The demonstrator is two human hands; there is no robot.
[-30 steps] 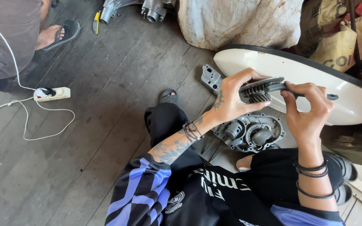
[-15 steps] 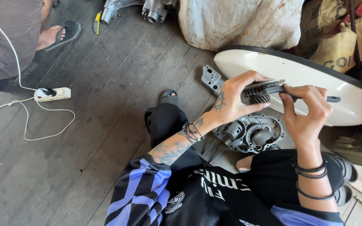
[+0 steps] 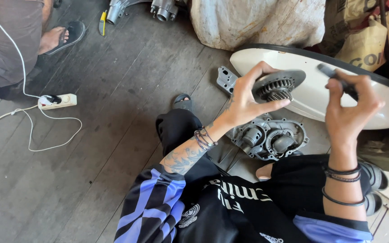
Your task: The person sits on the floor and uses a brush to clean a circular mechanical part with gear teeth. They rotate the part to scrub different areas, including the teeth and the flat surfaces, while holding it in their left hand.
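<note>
My left hand [image 3: 246, 96] grips a dark metal gear assembly [image 3: 278, 86], a toothed wheel on a flat disc, held up over a white basin [image 3: 309, 96]. My right hand [image 3: 350, 108] is a little to the right of it and pinches a thin dark shaft [image 3: 334, 74], now apart from the gear. Below both hands a grey metal gearbox housing [image 3: 269, 137] lies open on the wooden floor beside my knee.
A small grey metal bracket [image 3: 227, 80] lies left of the basin. A white power strip [image 3: 57, 101] with cables sits at left, near another person's sandalled foot [image 3: 61, 36]. Metal engine parts [image 3: 158, 8] and a dirty white sack [image 3: 257, 20] lie at the top.
My hands have moved apart: the right hand drew the thin shaft out to the right, and the left hand turned the gear assembly so its teeth face the camera.
</note>
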